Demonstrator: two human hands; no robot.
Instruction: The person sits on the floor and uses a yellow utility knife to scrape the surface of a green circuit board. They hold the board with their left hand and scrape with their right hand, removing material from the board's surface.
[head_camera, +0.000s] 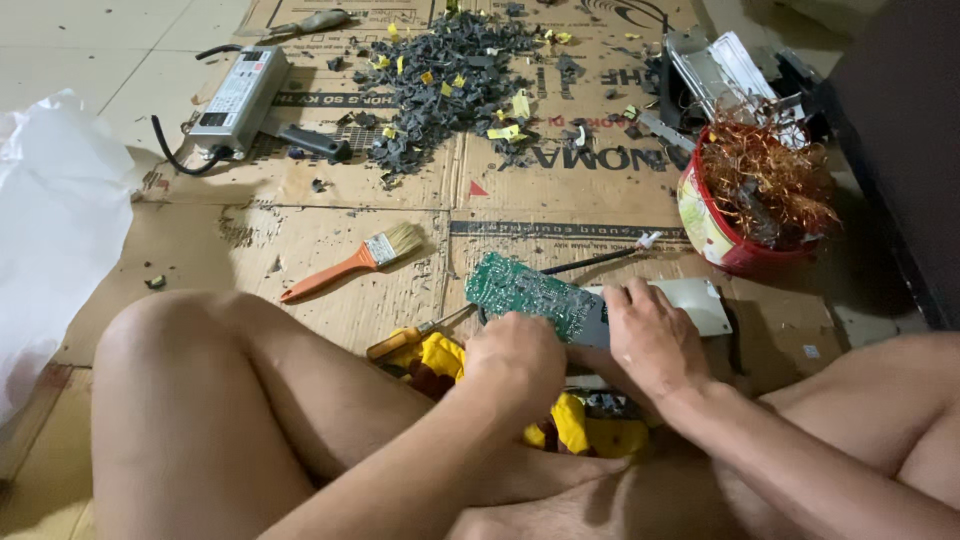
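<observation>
We see a green circuit board (525, 295) held low in the middle of the view, tilted up toward 11 o'clock, its solder side facing us, resting on a pale grey metal plate (690, 300) that runs out toward 3 o'clock. Our left hand (515, 362) sits at the board's 6 o'clock edge, knuckles up, fingers clenched; what they close on is hidden under the hand. Our right hand (650, 340) lies at the board's 4 o'clock, palm down, fingers curled over the plate and board edge, gripping them. Both forearms come in from 5 o'clock across bare, crossed legs.

Just under the hands lies a yellow cloth (575, 420). A wooden-handled tool (410, 338) pokes out at 9 o'clock of the left hand. Farther toward 10 o'clock lies an orange-handled paintbrush (350, 262) on flattened cardboard (300, 220). At 2 o'clock stands a red bucket (720, 235) full of copper wire. At 12 o'clock, a heap of dark plastic scraps (450, 80); at 11 o'clock, a grey power-supply box (240, 100).
</observation>
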